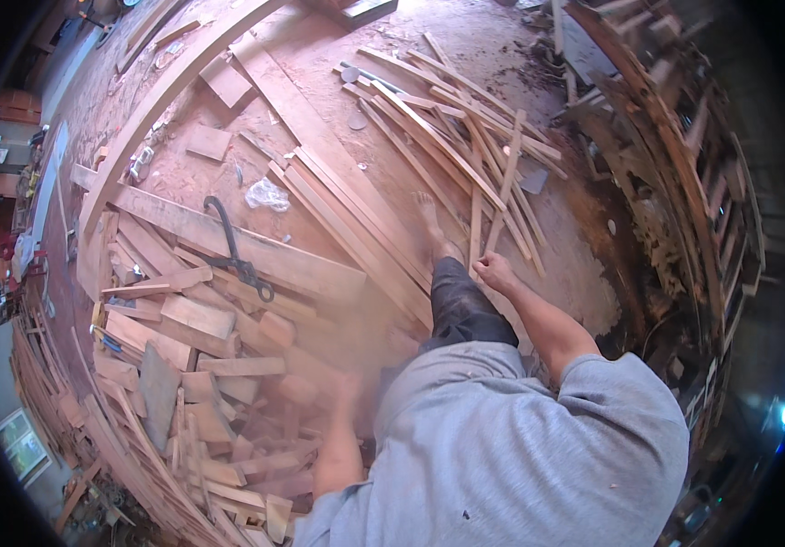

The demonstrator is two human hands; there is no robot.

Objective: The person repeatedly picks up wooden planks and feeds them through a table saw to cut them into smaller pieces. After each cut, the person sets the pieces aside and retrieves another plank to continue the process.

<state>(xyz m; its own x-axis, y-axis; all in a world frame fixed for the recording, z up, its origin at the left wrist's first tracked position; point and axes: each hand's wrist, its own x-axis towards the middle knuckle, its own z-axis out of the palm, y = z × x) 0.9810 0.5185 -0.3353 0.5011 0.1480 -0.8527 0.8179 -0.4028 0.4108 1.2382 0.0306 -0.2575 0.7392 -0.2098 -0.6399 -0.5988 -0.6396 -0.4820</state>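
My right hand (495,272) is closed at the near end of a thin wooden strip (507,178), which slants away over other strips. A second strip (476,205) ends right beside its fingers. On the left, my left hand (347,390) hangs over a heap of short wood offcuts (196,314). Pale haze blurs it, so its fingers and anything in them cannot be made out. Beyond the right hand, several loose strips (452,137) lie crossed on the floor. My bare foot (429,211) rests on the floor between them and long boards (356,214).
A black metal tool (233,246) with a curved arm lies across a plank (292,260). Crumpled clear plastic (267,195) sits on the dusty floor. Rough bark-edged timber (671,137) stands along the right side. A long curved-looking beam (165,96) crosses the upper left.
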